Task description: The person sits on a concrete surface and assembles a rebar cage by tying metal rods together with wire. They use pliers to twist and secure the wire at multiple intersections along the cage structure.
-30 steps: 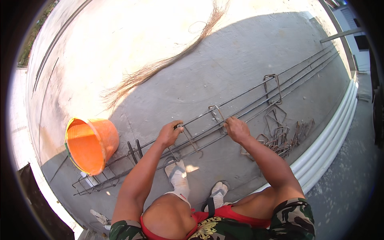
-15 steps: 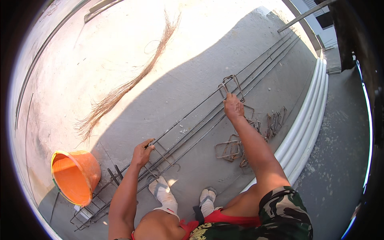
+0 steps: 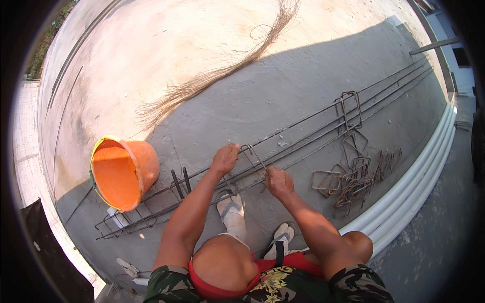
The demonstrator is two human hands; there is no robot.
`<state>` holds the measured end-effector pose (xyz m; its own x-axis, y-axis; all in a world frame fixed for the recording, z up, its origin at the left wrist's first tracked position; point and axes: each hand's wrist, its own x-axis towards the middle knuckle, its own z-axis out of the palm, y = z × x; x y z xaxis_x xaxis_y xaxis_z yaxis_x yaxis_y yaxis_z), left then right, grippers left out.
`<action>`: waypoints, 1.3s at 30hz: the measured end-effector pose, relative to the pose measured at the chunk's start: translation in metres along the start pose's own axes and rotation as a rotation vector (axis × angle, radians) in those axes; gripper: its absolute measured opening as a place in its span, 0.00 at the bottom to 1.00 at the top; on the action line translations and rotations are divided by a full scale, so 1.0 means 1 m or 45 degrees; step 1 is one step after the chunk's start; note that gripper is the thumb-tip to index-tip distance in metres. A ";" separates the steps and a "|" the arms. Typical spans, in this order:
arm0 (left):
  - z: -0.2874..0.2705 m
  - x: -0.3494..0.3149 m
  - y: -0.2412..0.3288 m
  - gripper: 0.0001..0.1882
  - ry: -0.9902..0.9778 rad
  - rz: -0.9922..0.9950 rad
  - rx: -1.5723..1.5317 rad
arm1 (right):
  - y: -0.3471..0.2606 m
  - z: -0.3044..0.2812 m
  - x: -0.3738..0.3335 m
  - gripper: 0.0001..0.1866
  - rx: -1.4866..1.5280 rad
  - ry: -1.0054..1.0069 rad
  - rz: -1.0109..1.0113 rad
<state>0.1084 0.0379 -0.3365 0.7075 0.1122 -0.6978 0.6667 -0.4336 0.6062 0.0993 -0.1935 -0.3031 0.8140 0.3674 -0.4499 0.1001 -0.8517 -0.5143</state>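
Note:
Long steel reinforcing bars (image 3: 303, 144) run side by side from lower left to upper right over the concrete. A bent steel stirrup (image 3: 254, 155) sits across them in front of me, between my hands. My left hand (image 3: 226, 159) is closed at its far left corner, by the far bar. Closed around the stirrup's near right end is my right hand (image 3: 279, 182). Just left of my left hand, more stirrups (image 3: 146, 217) sit on the bars. Several loose-looking stirrups (image 3: 352, 110) stand on the bars farther right.
An orange bucket (image 3: 150, 164) leans at the left, beside two dark handles (image 3: 180, 184) standing by the bars. A heap of stirrups (image 3: 353, 187) lies right of my feet. White pipes (image 3: 404, 194) curve along the right. A bundle of thin wire (image 3: 222, 76) lies beyond the bars.
My right hand has left the stirrups farther along the bars and come back near my left hand, onto the stirrup there. The view has shifted, so everything sits farther right.

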 end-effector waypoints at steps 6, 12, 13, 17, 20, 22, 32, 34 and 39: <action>0.007 -0.012 0.011 0.19 0.028 0.181 0.097 | 0.033 -0.028 0.010 0.10 -0.107 0.152 0.112; 0.006 -0.009 0.011 0.18 0.061 0.248 0.138 | 0.046 -0.041 0.020 0.11 -0.118 0.137 0.076; 0.006 -0.009 0.011 0.18 0.061 0.235 0.134 | 0.043 -0.043 0.021 0.11 -0.119 0.130 0.114; 0.004 -0.012 0.013 0.18 0.091 0.223 0.113 | 0.042 -0.045 0.023 0.12 -0.134 0.162 0.190; -0.001 -0.027 0.012 0.16 0.448 0.419 0.175 | 0.048 -0.050 0.028 0.13 -0.144 0.059 0.228; -0.015 -0.047 0.004 0.14 0.708 0.473 0.200 | 0.046 -0.055 0.027 0.16 -0.164 0.008 0.277; -0.071 -0.209 -0.151 0.17 0.930 -0.537 -0.143 | 0.001 -0.104 -0.010 0.22 -0.073 -0.229 0.106; -0.059 -0.216 -0.157 0.19 0.931 -0.523 -0.033 | -0.012 -0.112 -0.022 0.21 -0.074 -0.334 0.060; -0.034 -0.201 -0.121 0.21 0.816 -0.398 0.353 | -0.023 -0.110 -0.051 0.21 -0.217 -0.409 -0.130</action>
<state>-0.1062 0.0982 -0.2568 0.5499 0.7266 -0.4119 0.8347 -0.4956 0.2402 0.1188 -0.2339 -0.1880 0.5769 0.5287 -0.6226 0.2874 -0.8449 -0.4512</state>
